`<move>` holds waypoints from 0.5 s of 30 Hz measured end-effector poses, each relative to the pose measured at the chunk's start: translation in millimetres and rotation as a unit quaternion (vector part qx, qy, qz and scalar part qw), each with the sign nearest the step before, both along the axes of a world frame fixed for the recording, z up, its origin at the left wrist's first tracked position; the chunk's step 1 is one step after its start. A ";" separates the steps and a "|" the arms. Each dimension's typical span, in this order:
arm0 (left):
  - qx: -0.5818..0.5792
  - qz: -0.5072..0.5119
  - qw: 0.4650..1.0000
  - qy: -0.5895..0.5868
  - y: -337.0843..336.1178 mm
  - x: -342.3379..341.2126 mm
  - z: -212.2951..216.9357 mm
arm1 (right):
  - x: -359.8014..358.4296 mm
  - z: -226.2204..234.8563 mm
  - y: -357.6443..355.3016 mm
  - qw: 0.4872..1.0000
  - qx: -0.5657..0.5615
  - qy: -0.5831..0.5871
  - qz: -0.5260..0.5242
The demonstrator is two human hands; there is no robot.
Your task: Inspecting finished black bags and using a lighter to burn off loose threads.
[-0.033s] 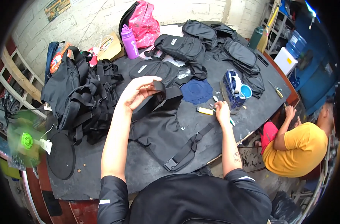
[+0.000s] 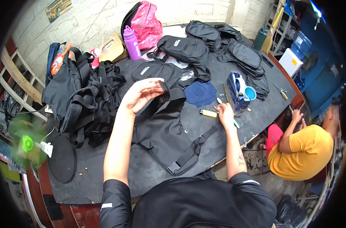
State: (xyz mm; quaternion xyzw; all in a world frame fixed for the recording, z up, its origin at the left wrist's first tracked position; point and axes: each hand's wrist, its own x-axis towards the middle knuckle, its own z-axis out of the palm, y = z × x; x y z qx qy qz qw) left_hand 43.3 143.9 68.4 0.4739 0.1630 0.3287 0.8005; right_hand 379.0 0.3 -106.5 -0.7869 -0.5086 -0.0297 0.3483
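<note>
My left hand (image 2: 140, 95) is raised over the table and closed, pinching a folded black webbing strap (image 2: 164, 90) between thumb and fingers. The strap runs down to a black bag (image 2: 159, 131) lying flat in front of me. Another strap with a plastic buckle (image 2: 174, 166) stretches from the bag toward the near edge. Farther right, my right hand (image 2: 226, 114) has its fingers closed low over the table, beside a yellow lighter (image 2: 208, 113). A small white and teal object (image 2: 236, 124) shows partly at that hand; what the fingers hold is hidden.
Black straps and bags (image 2: 78, 95) are heaped at left, and finished-looking black bags (image 2: 184, 47) lie at the back. A purple bottle (image 2: 132, 43) stands by a pink bag (image 2: 148, 24). Right of centre sits a bin (image 2: 233, 93) with a blue cup. A person in yellow (image 2: 302, 152) sits right.
The strap end in my left hand has turned slightly, now more edge-on. My right hand has shifted a little beside the lighter.
</note>
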 end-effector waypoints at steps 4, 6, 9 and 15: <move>0.054 0.002 0.997 0.051 3.9 10.7 -15.8 | -31.2 22.3 -1.9 0.989 -0.002 -0.063 0.136; 0.127 0.038 0.985 0.109 -0.4 23.0 -25.9 | -35.8 10.9 3.2 0.986 -0.042 -0.089 0.131; 0.206 0.126 0.965 0.106 0.2 29.3 -46.9 | -38.0 13.9 7.9 0.988 -0.037 -0.082 0.126; 0.568 0.260 0.725 0.289 -7.2 5.3 -54.0 | -40.9 35.4 0.8 0.983 -0.025 0.176 0.045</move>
